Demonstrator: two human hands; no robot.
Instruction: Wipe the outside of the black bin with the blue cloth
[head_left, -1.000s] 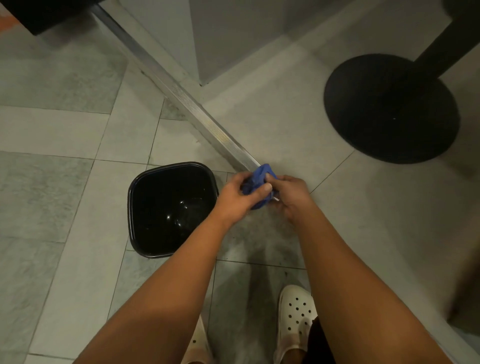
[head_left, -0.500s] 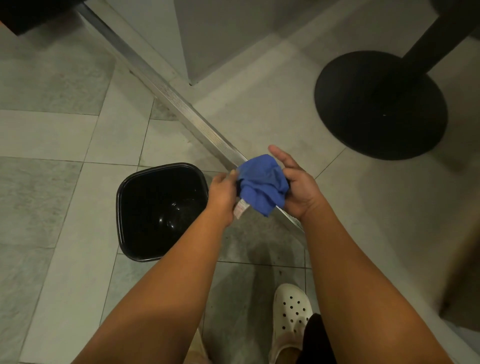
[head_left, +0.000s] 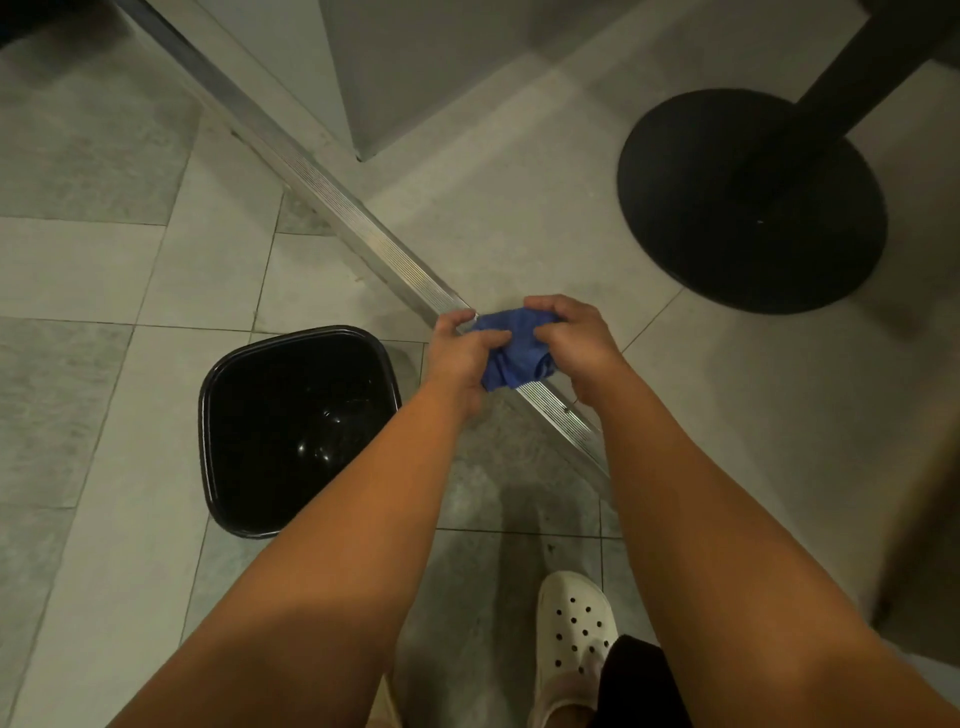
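Blue cloth, black bin, white hole-dotted clog, black base; grey tiles, perhaps faintly marbled.

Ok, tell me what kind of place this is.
Probably a café or similar public interior: a grey tiled floor, a ribbed metal threshold strip, and the round black pedestal base of a table or stand.
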